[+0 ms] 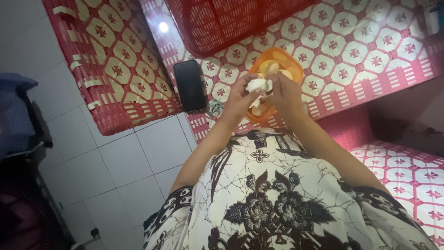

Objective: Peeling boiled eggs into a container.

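Note:
Both my hands meet over an orange plastic bowl (293, 62) that rests on a red and cream woven mat. My left hand (241, 97) and my right hand (286, 92) together hold a small white egg (257, 84), fingers pinched on its surface. Inside the bowl lie two or three more pale round eggs (269, 67). Bits of shell seem to sit under my fingers, partly hidden.
A black phone (190, 85) lies on the mat left of the bowl. A red plastic basket (222, 23) stands behind it. White floor tiles (125, 157) spread to the left, with a dark cloth bundle (16, 115) at the far left.

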